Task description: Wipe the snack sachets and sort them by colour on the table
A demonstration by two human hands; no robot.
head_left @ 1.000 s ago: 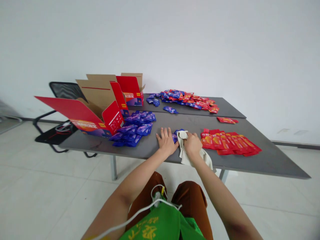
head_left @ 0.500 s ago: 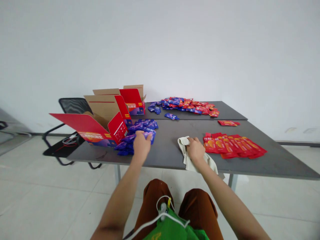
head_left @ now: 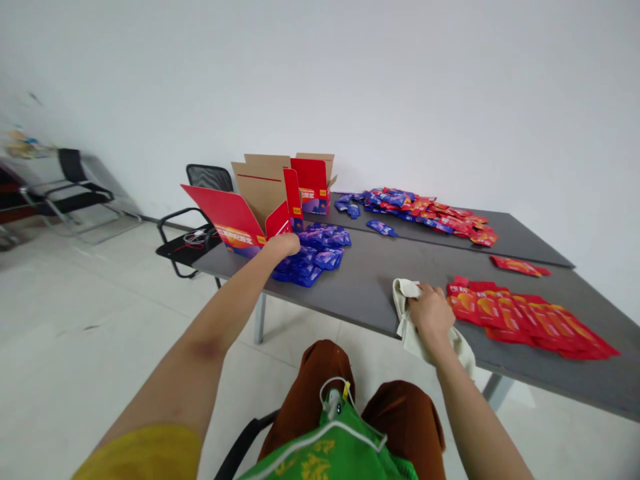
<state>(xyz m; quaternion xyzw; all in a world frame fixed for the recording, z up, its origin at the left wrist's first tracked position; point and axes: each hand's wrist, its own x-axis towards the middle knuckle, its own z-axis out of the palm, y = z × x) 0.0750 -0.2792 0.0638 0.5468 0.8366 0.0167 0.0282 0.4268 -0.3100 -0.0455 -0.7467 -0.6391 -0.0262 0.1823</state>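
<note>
My left hand is at the near left edge of the pile of blue-purple sachets, right beside the open red carton. Its fingers are turned away from me and hidden, so I cannot see what they hold. Over at the table's front edge, my right hand grips a cream cloth, part of which hangs off the edge. Just right of that hand lies an overlapping row of red sachets.
More open cartons stand at the back left. A mixed heap of red and blue sachets covers the far side of the grey table. One blue sachet and one red sachet lie apart. Black chairs stand to the left.
My view has swung left. My left hand has gone from above the blue sachets, where a sachet showed at its fingers, to the pile's left side by the carton. My right hand stays on the cloth.
</note>
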